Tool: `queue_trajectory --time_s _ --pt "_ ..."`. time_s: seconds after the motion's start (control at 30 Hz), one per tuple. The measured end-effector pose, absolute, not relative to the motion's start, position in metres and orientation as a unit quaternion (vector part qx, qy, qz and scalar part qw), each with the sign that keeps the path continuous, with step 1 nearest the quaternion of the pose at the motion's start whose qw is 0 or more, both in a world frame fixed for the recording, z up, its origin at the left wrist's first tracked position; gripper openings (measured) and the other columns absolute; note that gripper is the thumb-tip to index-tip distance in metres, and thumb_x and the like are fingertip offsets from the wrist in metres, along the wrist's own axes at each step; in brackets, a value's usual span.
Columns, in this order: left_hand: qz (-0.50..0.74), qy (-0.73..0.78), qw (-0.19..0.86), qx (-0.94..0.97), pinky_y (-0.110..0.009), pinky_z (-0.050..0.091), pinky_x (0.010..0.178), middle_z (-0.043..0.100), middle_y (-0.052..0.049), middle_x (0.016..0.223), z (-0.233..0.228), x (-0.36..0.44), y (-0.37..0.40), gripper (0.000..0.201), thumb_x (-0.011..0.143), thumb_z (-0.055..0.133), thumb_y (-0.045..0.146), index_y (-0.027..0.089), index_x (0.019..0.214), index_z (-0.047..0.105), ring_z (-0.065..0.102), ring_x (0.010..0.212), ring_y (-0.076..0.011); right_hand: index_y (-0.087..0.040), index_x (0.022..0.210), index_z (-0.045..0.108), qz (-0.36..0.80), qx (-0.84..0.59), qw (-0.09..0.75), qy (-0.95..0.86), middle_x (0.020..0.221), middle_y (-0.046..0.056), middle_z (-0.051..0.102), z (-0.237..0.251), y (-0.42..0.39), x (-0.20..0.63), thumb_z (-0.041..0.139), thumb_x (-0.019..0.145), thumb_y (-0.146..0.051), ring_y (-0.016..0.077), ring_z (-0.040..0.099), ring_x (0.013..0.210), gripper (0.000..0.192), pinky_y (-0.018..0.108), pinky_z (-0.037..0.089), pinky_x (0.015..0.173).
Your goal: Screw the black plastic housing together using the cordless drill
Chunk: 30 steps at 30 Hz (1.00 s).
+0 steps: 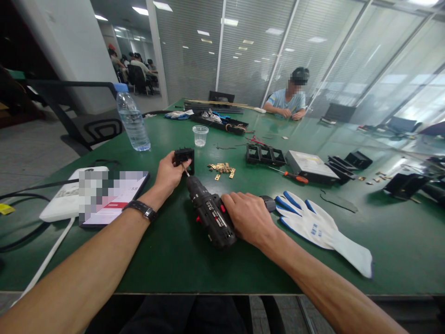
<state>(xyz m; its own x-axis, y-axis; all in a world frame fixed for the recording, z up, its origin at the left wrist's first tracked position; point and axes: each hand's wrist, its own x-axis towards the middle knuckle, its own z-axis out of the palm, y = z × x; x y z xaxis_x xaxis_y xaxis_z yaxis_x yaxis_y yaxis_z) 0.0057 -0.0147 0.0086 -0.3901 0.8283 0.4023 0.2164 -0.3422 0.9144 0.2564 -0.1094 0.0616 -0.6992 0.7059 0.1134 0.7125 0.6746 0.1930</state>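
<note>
Forearms stretch forward: left hand (pixel 169 175) pinches black socket (pixel 184 157) upright, right hand (pixel 249 217) grips cordless drill (pixel 210 213), bit against it.

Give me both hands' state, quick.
Left hand: closed on the small black part.
Right hand: closed on the cordless drill.

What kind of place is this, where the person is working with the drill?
Probably an office room used as an assembly workshop. A long green table carries black plastic parts, small brass pieces and a screwdriver. Glass partition walls surround it, and another person works at the far end.
</note>
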Motion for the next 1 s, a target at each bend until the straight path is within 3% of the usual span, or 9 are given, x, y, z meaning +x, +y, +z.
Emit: queue_trajectory --time_s 0.53,0.77,1.0 --pt "0.648 0.522 0.235 0.502 -0.033 0.052 0.079 0.068 -0.007 0.094 0.0094 0.0059 -0.0159 0.042 0.063 0.075 0.04 0.016 0.095 0.063 0.063 0.085 -0.0189 -0.02 0.104 0.052 -0.103 -0.391 0.013 -0.915 0.095 0.008 0.064 0.0626 -0.1098 0.2562 0.049 0.089 -0.021 0.0222 0.06 0.085 0.015 0.032 0.038 0.07" --pt "0.651 0.515 0.241 0.502 -0.034 0.052 0.08 0.069 -0.007 0.095 0.0088 0.005 -0.0156 0.042 0.064 0.074 0.042 0.016 0.096 0.063 0.064 0.086 -0.0193 -0.02 0.106 0.051 -0.1 -0.378 0.049 -0.919 0.092 0.005 0.064 0.0592 -0.1085 0.2573 0.052 0.084 -0.02 0.022 0.059 0.081 0.022 0.032 0.037 0.068" --pt "0.648 0.513 0.247 0.507 -0.035 0.052 0.081 0.069 -0.007 0.098 0.0074 0.0032 -0.0155 0.043 0.066 0.074 0.043 0.017 0.098 0.064 0.064 0.089 -0.0203 -0.02 0.102 0.051 -0.107 -0.374 0.058 -0.919 0.09 0.004 0.063 0.0575 -0.108 0.2573 0.05 0.086 -0.019 0.0211 0.058 0.079 0.016 0.032 0.035 0.067"
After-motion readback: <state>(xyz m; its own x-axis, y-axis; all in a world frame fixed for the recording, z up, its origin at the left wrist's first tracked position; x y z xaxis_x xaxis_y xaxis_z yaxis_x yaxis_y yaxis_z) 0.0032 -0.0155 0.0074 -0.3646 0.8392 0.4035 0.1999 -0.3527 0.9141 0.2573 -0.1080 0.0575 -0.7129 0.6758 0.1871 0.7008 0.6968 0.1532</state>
